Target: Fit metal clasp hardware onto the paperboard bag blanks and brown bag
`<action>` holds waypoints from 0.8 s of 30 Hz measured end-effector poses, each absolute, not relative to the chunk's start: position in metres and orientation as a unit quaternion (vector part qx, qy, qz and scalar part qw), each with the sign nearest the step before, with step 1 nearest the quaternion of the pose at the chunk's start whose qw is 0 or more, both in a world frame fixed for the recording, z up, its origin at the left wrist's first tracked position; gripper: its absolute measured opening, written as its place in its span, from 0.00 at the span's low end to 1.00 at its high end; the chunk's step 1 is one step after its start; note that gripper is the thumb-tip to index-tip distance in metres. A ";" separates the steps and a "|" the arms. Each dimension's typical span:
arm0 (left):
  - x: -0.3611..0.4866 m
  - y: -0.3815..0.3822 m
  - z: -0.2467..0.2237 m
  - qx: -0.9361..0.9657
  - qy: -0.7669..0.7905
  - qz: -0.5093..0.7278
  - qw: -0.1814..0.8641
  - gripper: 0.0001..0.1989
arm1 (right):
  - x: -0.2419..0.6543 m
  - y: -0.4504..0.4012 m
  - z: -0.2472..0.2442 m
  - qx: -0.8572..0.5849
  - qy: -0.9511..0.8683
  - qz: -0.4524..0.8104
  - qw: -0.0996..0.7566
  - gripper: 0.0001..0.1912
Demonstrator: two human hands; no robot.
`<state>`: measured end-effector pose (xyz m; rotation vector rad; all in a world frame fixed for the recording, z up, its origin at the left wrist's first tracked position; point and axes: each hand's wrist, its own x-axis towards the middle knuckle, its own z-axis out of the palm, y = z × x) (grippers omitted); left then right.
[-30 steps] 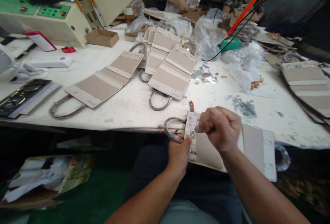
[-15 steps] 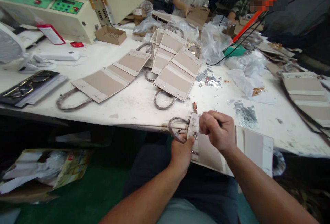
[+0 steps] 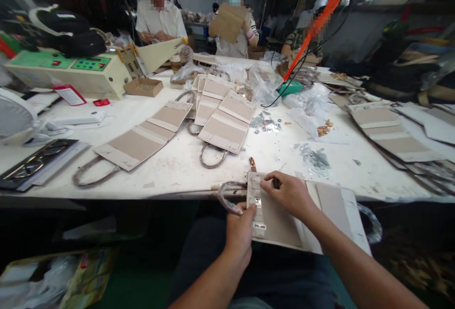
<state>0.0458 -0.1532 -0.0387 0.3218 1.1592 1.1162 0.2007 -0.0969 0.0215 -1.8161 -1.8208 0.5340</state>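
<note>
A beige bag panel [image 3: 280,219] lies across my lap at the table's front edge. My left hand [image 3: 240,233] grips its left edge, thumb on top beside a small shiny metal plate [image 3: 258,202]. A second metal piece [image 3: 259,226] sits lower on the same white strip. The plastic-wrapped handle [image 3: 227,195] loops out just beyond my left fingers. My right hand [image 3: 287,193] is closed over the panel's upper left part, around a small dark tool [image 3: 276,183] that is mostly hidden. A brown strap with a metal end [image 3: 252,164] sticks out above the panel.
More bag panels with handles [image 3: 227,122] lie mid-table, with a further stack [image 3: 387,129] at right. Loose metal plates [image 3: 314,157] are scattered nearby. A beige machine [image 3: 103,79] stands at back left. An orange cord bundle [image 3: 309,29] hangs down. Several co-workers sit or stand opposite.
The view has tilted up, showing more of the people opposite. My right hand has lowered from a raised fist onto the panel's strip. My left hand keeps its hold.
</note>
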 end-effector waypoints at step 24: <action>0.001 -0.074 -0.008 0.881 0.445 0.152 0.050 0.24 | 0.182 -0.084 -0.001 -0.707 -0.678 0.102 0.173 0.11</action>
